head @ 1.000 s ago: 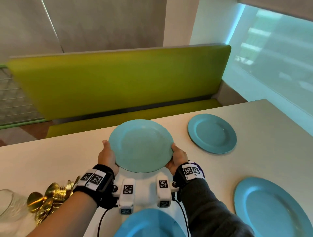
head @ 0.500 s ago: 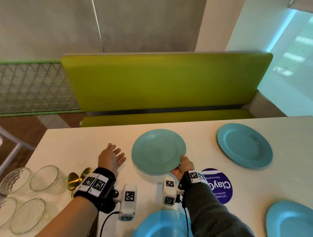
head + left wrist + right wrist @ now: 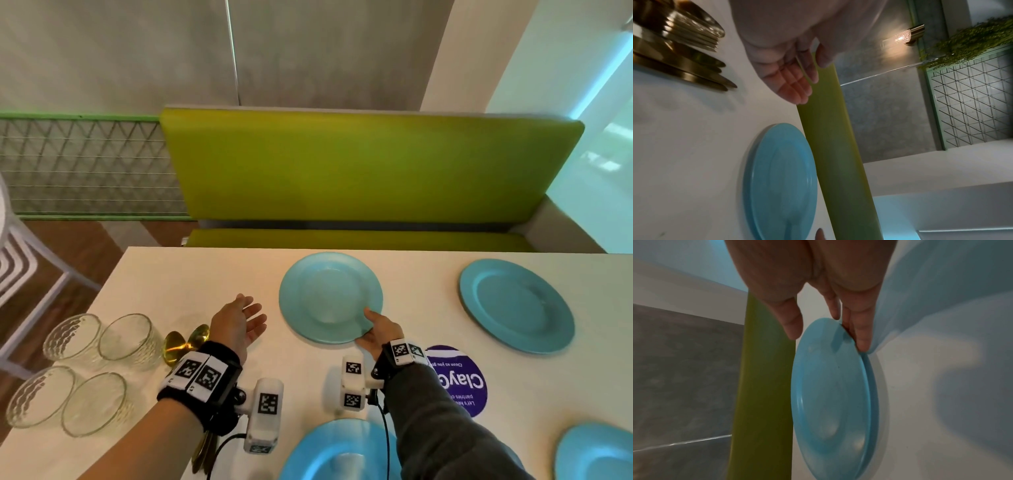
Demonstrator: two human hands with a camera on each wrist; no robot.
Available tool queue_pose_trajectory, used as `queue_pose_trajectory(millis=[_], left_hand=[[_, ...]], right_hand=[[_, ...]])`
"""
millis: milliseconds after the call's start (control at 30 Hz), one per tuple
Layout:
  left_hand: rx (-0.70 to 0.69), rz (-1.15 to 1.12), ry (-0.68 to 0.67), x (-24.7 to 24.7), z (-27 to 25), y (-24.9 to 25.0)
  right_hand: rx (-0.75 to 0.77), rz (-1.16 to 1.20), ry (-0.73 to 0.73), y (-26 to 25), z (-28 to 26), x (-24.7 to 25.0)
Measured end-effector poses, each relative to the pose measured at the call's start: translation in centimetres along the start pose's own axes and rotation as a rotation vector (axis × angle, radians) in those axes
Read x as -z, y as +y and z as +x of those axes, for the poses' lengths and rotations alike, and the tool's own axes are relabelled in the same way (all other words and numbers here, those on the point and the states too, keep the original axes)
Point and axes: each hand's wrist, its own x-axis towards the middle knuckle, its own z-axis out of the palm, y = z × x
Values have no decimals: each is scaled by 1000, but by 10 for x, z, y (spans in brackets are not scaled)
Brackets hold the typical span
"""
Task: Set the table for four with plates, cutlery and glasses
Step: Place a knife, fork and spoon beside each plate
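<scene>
A blue plate lies flat on the white table, toward its far edge. My right hand is at the plate's near rim. Its straight fingers are tucked under the rim and the thumb sits just above it. My left hand hovers open and empty to the left of this plate. Another blue plate lies at the far right. Two more sit at the near edge, one in front of me and one at the right.
Several empty glasses stand at the table's near left. Gold cutlery lies beside them, partly under my left wrist. A purple round sticker marks the table. A green bench runs behind the table and a white chair stands at left.
A second ago both hands held the plate in the air. The left hand let go, the plate came down onto the table, and the right thumb has eased off the rim.
</scene>
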Motion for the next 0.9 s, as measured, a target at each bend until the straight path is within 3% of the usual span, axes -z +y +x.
queue_pose_trajectory(millis=[233, 333, 567, 767, 900], left_hand=[[36, 87, -108, 27, -13, -12], [34, 135, -175, 46, -21, -11], [-59, 321, -357, 113, -37, 11], [-109, 382, -410, 173, -48, 36], [-103, 404, -421, 197, -45, 40]], right_hand=[[70, -317, -60, 9, -37, -2], [113, -348, -44, 24, -68, -14], [261, -469, -24, 98, -142, -62], [262, -773, 70, 179, -168, -111], [233, -924, 141, 199, -170, -132]])
